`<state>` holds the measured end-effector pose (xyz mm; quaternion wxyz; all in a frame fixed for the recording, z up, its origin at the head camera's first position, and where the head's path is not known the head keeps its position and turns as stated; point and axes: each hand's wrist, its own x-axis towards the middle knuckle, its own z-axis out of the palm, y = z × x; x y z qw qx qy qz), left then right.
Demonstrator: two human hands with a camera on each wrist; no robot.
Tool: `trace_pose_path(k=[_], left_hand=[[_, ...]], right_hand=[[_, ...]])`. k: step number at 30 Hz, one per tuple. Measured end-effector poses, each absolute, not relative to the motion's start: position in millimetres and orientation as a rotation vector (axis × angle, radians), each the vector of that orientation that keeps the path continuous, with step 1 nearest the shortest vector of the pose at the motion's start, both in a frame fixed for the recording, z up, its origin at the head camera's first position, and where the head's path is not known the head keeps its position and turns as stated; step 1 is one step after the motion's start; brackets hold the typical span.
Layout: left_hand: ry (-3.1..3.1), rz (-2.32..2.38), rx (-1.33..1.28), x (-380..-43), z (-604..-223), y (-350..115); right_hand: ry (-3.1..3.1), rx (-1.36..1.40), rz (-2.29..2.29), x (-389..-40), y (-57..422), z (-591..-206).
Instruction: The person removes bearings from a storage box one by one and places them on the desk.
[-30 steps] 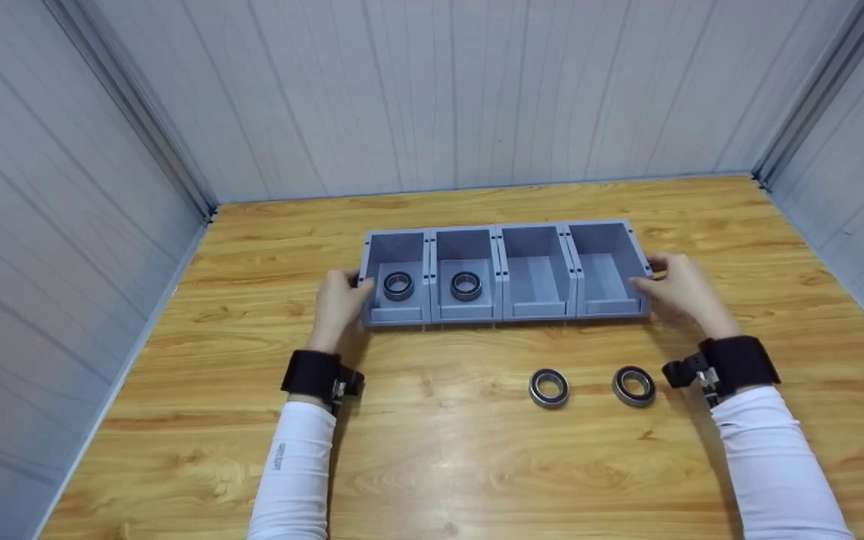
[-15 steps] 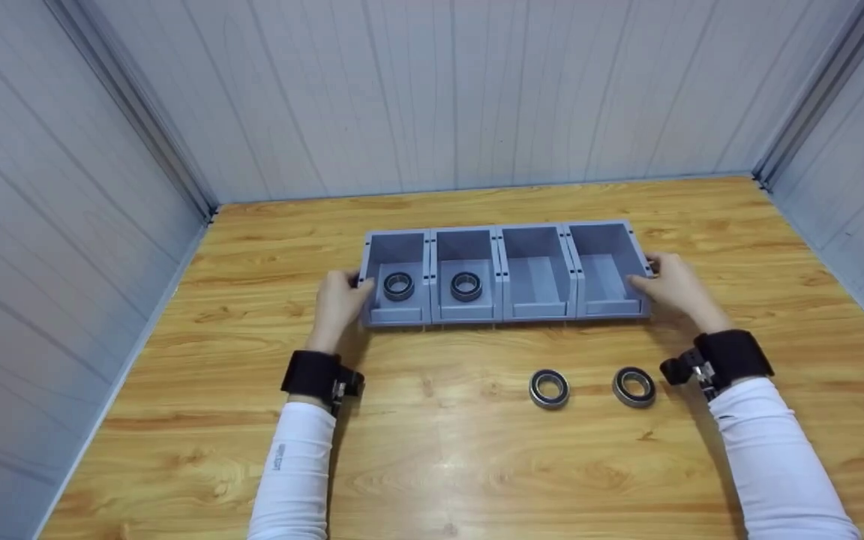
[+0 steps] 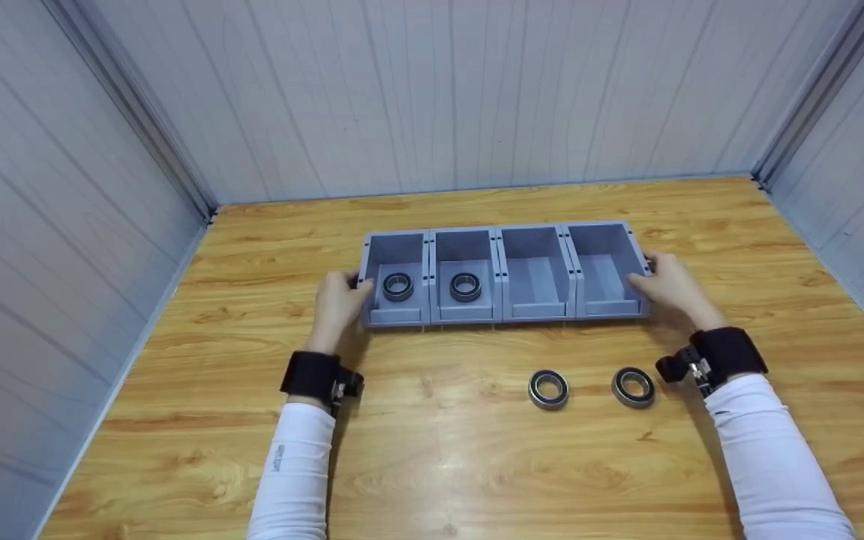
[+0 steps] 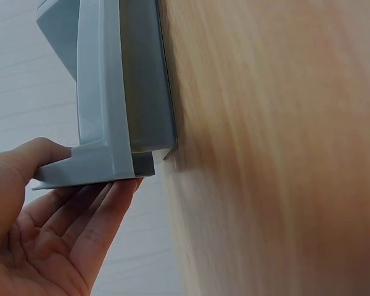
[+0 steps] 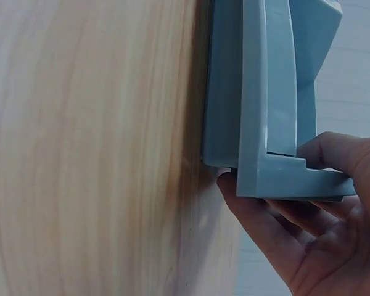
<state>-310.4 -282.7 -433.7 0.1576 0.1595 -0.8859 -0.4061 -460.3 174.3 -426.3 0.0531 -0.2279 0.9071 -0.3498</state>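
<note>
A row of joined grey-blue storage bins stands across the middle of the table in the head view. My left hand grips its left end wall, thumb over the rim and fingers under the outer side, as the left wrist view shows. At the opposite end my right hand pinches the right wall the same way, its thumb inside the last bin. One ball bearing lies in the leftmost bin, and a second bearing in the bin beside it. The two bins on the right hold nothing.
Two more bearings lie flat on the wooden table in front of the bins: one bearing right of the middle, another bearing near the right wrist strap. Pale panel walls enclose the back and both sides.
The right forearm and wrist have shifted slightly inward to the left. Both hands keep their hold on the bins, and the bins and bearings stay practically in place.
</note>
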Motion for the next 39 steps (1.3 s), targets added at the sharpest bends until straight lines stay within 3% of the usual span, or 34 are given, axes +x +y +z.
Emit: trace_pose_path(k=[39], left_hand=[[-2.55, -1.148, 0.452, -309.8, -433.3, -284.9]], right_hand=[[2.737, -0.711, -1.105, -464.8, 173.0, -429.2]])
